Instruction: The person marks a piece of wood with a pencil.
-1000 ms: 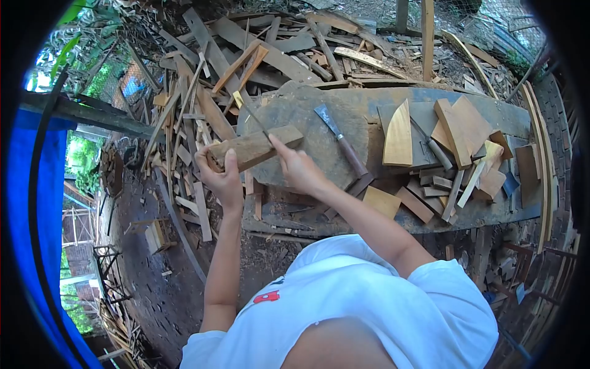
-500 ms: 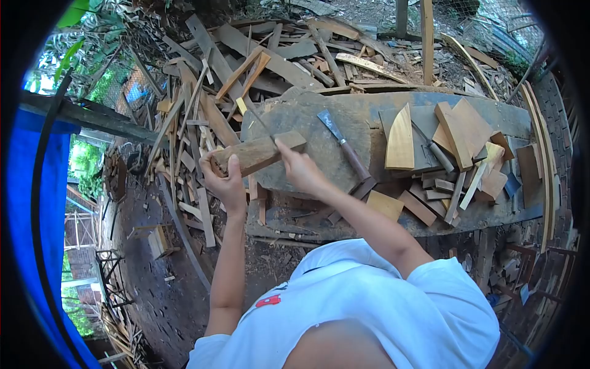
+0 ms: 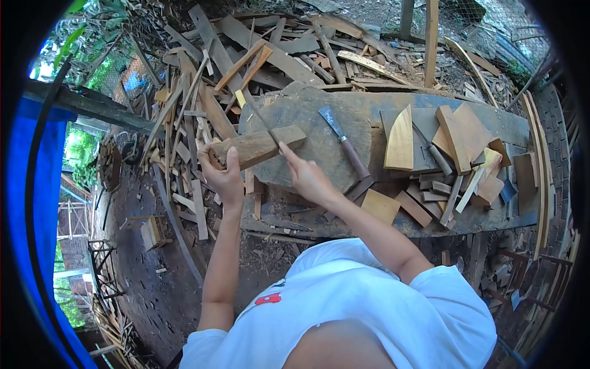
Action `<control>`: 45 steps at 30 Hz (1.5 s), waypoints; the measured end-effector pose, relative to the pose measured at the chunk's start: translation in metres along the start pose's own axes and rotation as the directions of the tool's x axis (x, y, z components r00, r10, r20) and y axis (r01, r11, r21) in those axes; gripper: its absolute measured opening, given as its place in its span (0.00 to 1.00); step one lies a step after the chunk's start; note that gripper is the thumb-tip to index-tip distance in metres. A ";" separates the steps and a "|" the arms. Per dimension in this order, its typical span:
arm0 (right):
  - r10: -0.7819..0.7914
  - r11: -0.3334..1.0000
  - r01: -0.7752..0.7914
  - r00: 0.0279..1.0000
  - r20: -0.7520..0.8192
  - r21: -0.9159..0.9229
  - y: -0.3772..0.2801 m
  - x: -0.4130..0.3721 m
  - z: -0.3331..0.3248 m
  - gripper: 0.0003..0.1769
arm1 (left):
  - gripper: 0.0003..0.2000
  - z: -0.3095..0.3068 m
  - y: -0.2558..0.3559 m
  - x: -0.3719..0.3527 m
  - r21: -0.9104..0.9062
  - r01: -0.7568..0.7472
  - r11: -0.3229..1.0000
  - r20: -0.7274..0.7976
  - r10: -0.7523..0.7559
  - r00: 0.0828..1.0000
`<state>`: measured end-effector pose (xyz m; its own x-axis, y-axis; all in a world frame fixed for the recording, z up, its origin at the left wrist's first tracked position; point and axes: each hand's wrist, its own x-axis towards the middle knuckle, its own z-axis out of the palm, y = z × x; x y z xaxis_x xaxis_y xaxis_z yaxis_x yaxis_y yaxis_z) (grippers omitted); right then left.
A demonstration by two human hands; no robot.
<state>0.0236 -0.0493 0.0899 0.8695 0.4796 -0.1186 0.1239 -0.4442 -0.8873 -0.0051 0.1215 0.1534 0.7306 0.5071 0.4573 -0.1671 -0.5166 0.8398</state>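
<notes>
My left hand [image 3: 225,178] is wrapped round the left end of a brown wooden block [image 3: 261,146], its thumb on the near side. A thin dark tool [image 3: 263,125] with a yellow end lies across the top of the block. At the tool's near end is my right hand [image 3: 306,178], closed, with its index finger stretched towards the block. The block is over the left part of a round wooden slab [image 3: 301,117]. To the right on the slab lies a wide-bladed tool [image 3: 344,141] with a brown handle.
The workbench [image 3: 295,224] holds a pale pointed wood piece [image 3: 400,141], a chisel-like tool [image 3: 437,154], a square board [image 3: 380,206] and several offcuts. A large scrap pile [image 3: 270,49] lies behind and left. An upright post [image 3: 431,43] stands at the back.
The thin tool has shifted slightly along the block, and its yellow end sits a little lower. My left hand is slightly further left. Both hands keep their grip.
</notes>
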 end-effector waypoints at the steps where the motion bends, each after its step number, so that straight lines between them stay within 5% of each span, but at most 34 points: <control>1: -0.009 1.000 0.009 0.999 -0.050 0.004 0.008 0.012 0.001 0.27 | 0.14 0.001 0.006 -0.003 0.006 -0.021 1.000 0.019 0.021 1.000; 4: 0.017 1.000 -0.017 0.990 -0.139 0.002 0.016 0.037 0.001 0.27 | 0.14 0.006 0.013 -0.003 0.018 -0.068 0.998 0.059 0.066 0.996; 10: 0.032 0.999 -0.032 0.999 0.007 -0.031 -0.001 -0.003 -0.003 0.26 | 0.15 0.000 0.007 0.008 0.002 -0.024 1.000 0.052 0.024 0.998; 15: 0.051 0.998 -0.054 0.992 -0.114 -0.024 0.025 0.030 0.006 0.29 | 0.14 0.003 0.013 -0.009 0.061 -0.130 0.990 0.051 0.127 0.991; 20: 0.019 0.999 -0.020 0.999 -0.032 -0.025 0.018 0.006 0.008 0.29 | 0.15 -0.007 -0.002 0.003 0.001 -0.032 0.999 0.038 0.032 0.999; 22: 0.008 0.994 -0.024 0.990 -0.140 -0.110 0.039 0.025 0.012 0.28 | 0.15 -0.005 0.005 -0.007 0.045 -0.060 0.997 0.054 0.058 0.997; 26: 0.115 0.992 -0.121 0.988 -0.101 -0.046 0.028 0.037 0.001 0.29 | 0.14 -0.001 0.014 -0.003 0.094 -0.067 0.993 0.058 0.062 0.996; 28: 0.022 0.995 -0.037 0.986 -0.162 -0.095 0.029 0.020 0.009 0.29 | 0.14 -0.002 0.004 0.004 0.043 -0.069 0.997 0.046 0.067 0.997; 30: 0.070 0.993 -0.073 0.997 -0.032 -0.095 0.022 0.003 0.003 0.28 | 0.14 -0.004 0.003 0.003 0.010 -0.058 0.998 0.043 0.058 0.997; 35: 0.069 0.993 -0.078 0.994 -0.089 -0.092 0.050 0.054 0.003 0.30 | 0.14 0.002 0.014 -0.006 0.033 -0.078 0.996 0.068 0.076 0.995; 40: 0.051 0.995 -0.048 0.998 0.031 -0.092 -0.016 -0.005 -0.010 0.31 | 0.13 0.000 0.014 0.003 0.041 -0.038 0.998 0.096 0.034 0.995; 45: 0.022 0.999 -0.026 0.995 -0.093 -0.038 0.006 0.020 -0.001 0.31 | 0.13 0.006 0.025 -0.002 0.013 -0.125 0.992 0.122 0.123 0.985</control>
<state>0.0421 -0.0433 0.0830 0.9128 0.3969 -0.0960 0.1195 -0.4844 -0.8666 -0.0070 0.1033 0.1720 0.7799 0.3518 0.5177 -0.2488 -0.5846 0.7722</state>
